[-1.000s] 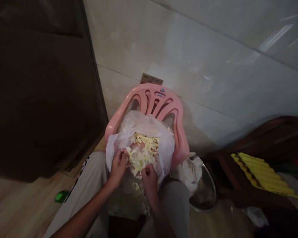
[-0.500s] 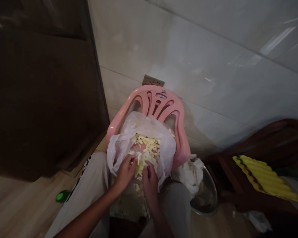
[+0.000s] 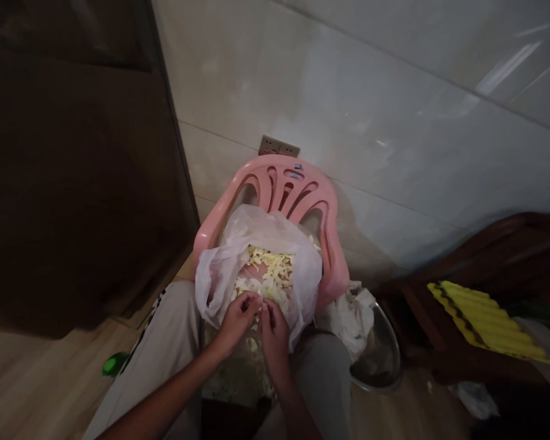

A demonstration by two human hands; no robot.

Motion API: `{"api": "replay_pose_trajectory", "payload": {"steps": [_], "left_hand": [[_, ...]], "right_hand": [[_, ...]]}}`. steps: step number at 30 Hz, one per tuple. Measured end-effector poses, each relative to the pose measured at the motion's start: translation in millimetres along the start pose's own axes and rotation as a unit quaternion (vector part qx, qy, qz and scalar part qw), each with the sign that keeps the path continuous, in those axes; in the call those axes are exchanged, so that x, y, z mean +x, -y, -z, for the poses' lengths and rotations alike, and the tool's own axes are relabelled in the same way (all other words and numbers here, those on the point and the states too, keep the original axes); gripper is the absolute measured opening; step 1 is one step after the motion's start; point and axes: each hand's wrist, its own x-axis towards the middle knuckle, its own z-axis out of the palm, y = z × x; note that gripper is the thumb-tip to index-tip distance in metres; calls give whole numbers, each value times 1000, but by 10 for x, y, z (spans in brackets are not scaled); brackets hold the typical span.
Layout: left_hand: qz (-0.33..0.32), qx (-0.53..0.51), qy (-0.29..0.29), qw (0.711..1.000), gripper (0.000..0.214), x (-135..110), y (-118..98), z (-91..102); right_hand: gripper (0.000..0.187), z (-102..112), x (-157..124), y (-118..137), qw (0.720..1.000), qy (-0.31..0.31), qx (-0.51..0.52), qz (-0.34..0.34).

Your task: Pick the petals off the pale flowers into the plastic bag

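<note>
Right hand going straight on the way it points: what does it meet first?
The right hand would likely meet the pale yellow shreds in the plastic bag first, though depth is unclear.

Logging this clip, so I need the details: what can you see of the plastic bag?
The thin, translucent white plastic bag lies crumpled and open in a pink plastic chair, its sides spread against the chair's backrest and arms. Pale yellow pieces fill its opening, and some of the chair's pink shows through the film. The left hand and right hand are at its near edge among the pieces.
</note>
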Motion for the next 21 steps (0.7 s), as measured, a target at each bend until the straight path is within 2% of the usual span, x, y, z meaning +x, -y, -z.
{"api": "replay_pose_trajectory", "payload": {"steps": [11, 21], "left_hand": [[17, -26, 19, 999, 32, 41, -8, 44], [9, -25, -17, 1000, 43, 68, -39, 42]], "right_hand": [[37, 3, 18, 65, 996, 9, 70, -53], [36, 11, 0, 105, 998, 31, 29, -35]]}}
